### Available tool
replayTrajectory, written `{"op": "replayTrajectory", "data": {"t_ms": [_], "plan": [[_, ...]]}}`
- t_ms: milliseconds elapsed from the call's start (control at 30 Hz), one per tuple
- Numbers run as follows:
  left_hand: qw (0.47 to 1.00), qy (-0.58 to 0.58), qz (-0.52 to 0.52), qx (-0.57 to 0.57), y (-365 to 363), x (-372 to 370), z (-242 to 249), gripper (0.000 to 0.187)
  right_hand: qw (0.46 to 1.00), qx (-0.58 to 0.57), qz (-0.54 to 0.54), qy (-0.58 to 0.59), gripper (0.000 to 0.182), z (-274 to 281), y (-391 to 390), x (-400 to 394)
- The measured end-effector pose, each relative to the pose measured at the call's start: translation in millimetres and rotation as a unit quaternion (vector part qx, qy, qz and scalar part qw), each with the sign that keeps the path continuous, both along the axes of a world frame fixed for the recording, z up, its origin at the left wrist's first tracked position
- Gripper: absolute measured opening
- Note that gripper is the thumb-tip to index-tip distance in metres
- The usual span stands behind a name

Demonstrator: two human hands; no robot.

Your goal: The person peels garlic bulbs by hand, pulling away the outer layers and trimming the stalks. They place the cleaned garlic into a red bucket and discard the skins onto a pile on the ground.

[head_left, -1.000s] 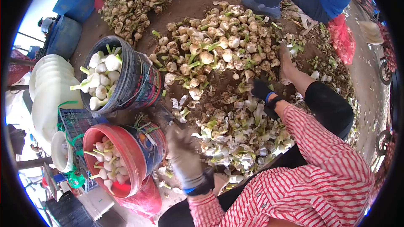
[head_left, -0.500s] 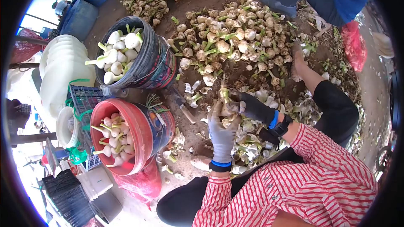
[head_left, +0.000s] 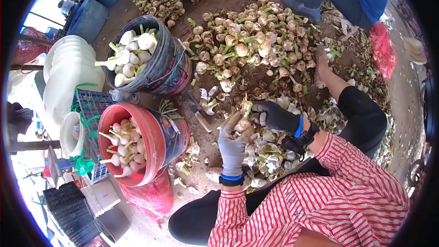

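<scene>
white-skinned, rounded garlic bulb with a short green stem (head_left: 243,125) sits between the two hands, above the loose papery peelings (head_left: 265,158), its stem pointing away from the body. the left hand in a pale grey knit glove (head_left: 232,144) is closed around the bulb's round body; a firm but light cradle there would likely keep it from rolling without bruising it. the right hand in a black glove (head_left: 276,118) has curled fingers touching the bulb near the stem; whether they pinch it, i cannot tell. working close to the stem base, with short, gentle finger strokes, seems kindest to the bulb. beyond lies the heap of soil-stained bulbs (head_left: 258,41); to the left stands the round red plastic bucket (head_left: 157,148).
</scene>
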State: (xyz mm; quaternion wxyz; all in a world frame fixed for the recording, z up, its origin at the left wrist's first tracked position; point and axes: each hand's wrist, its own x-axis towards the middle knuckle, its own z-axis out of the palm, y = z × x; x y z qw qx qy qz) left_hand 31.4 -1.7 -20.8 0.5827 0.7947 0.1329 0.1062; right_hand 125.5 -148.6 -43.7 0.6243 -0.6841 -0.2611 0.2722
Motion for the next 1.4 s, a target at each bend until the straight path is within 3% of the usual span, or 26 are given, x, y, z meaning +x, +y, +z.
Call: {"op": "replayTrajectory", "data": {"t_ms": [67, 100, 167, 233, 333, 533, 600, 633, 667, 700, 733, 767, 833, 867, 967, 1067, 1133, 1167, 1233, 1267, 1333, 1367, 1400], "plan": [[0.947, 0.053, -0.019, -0.316, 4, -6, -8, 0.054, 1.000, 0.007, 0.008, -0.024, 0.021, -8, -4, 2], [0.947, 0.053, -0.020, -0.316, 7, -5, -14, 0.054, 0.999, 0.014, 0.016, -0.048, 0.021, -11, -4, 3], [0.848, 0.001, -0.042, -0.528, 10, -5, -26, 0.061, 0.999, -0.018, -0.007, -0.037, 0.023, -14, -6, -1], [0.840, 0.004, -0.032, -0.541, 5, -3, -23, 0.065, 0.998, -0.050, -0.027, -0.028, 0.024, -15, -4, -2], [0.831, -0.020, -0.003, -0.556, -1, -1, -20, 0.056, 0.995, 0.052, -0.064, 0.062, 0.026, -9, 5, -4], [0.817, -0.009, 0.009, -0.576, 3, -4, -31, 0.061, 0.999, -0.013, 0.016, 0.036, 0.027, -8, 2, -2], [0.742, 0.034, -0.118, -0.659, 19, -3, -43, 0.071, 0.993, 0.000, -0.094, 0.072, 0.023, -14, 4, -7], [0.742, 0.034, -0.118, -0.659, 12, 0, -29, 0.071, 0.993, 0.001, -0.094, 0.072, 0.023, -11, 3, -5], [0.903, -0.001, -0.073, -0.424, 1, 3, -14, 0.066, 0.992, -0.062, -0.090, 0.056, 0.022, -5, 2, -3], [0.987, -0.036, -0.021, -0.154, -8, 6, -4, 0.062, 0.988, -0.124, -0.084, 0.041, 0.023, -2, 1, -3], [0.996, -0.071, 0.002, 0.056, -7, 9, -21, 0.063, 0.990, -0.046, -0.115, 0.073, 0.026, -7, 3, -6], [0.996, -0.071, 0.003, 0.056, -6, 8, -21, 0.063, 0.990, -0.045, -0.115, 0.072, 0.026, -14, 3, -6], [0.970, 0.079, 0.056, -0.224, -3, 7, -9, 0.062, 0.987, -0.116, -0.108, 0.021, 0.024, -21, 2, -5], [0.947, 0.050, 0.052, -0.313, 7, 1, -32, 0.060, 0.987, -0.116, -0.108, 0.021, 0.024, -23, 0, -6], [0.922, 0.080, -0.016, -0.379, 11, -1, -13, 0.061, 0.993, -0.100, -0.055, 0.040, 0.024, 0, -1, -2], [0.932, 0.020, -0.010, -0.361, 2, 4, 3, 0.066, 0.998, -0.049, -0.033, 0.030, 0.022, -3, -5, 2], [0.918, -0.002, -0.001, -0.397, 1, 6, 6, 0.067, 0.982, 0.036, -0.037, 0.180, 0.026, -18, -5, 4], [0.918, -0.002, -0.001, -0.397, 1, 7, 4, 0.067, 0.982, 0.036, -0.036, 0.179, 0.026, -25, -3, 2], [0.953, 0.043, 0.054, -0.294, -2, 10, -1, 0.062, 0.990, 0.088, -0.098, -0.053, 0.029, -2, 15, -6], [0.953, 0.044, 0.053, -0.295, -6, 9, -1, 0.062, 0.994, 0.062, -0.093, 0.012, 0.030, 17, 16, -11], [0.989, 0.005, 0.074, -0.132, -13, 10, -1, 0.058, 0.989, 0.086, -0.086, 0.081, 0.031, -5, 17, -8], [0.988, 0.004, 0.074, -0.132, -12, 11, -1, 0.058, 0.979, 0.111, -0.077, 0.150, 0.031, -16, 16, -7], [0.987, -0.006, 0.065, -0.149, -10, 11, -1, 0.058, 0.983, 0.108, -0.065, 0.130, 0.032, -15, 16, -6]]}}
